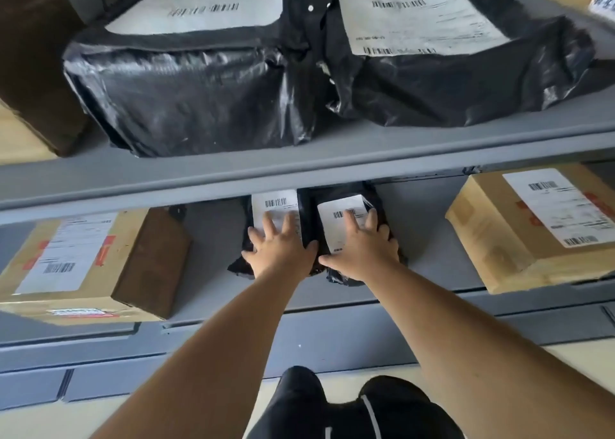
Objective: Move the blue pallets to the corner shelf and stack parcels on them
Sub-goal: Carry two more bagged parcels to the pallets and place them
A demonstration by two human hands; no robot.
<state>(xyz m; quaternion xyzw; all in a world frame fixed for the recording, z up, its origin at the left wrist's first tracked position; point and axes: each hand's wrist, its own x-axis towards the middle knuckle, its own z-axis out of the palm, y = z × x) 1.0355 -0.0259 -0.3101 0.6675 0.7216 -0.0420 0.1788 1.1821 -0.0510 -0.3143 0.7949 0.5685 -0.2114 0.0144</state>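
Left hand (281,252) and right hand (362,250) lie flat, fingers spread, on two black parcels (274,202) near the lower shelf's (426,239) front edge. Probably gathering parcels; gripping them comes next.

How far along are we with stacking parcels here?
Done: two large black parcels on the upper shelf, cardboard boxes on the lower shelf. In hand: left hand and right hand each press flat on a small black parcel there. Left: no blue pallets show, so that step is unconfirmed.
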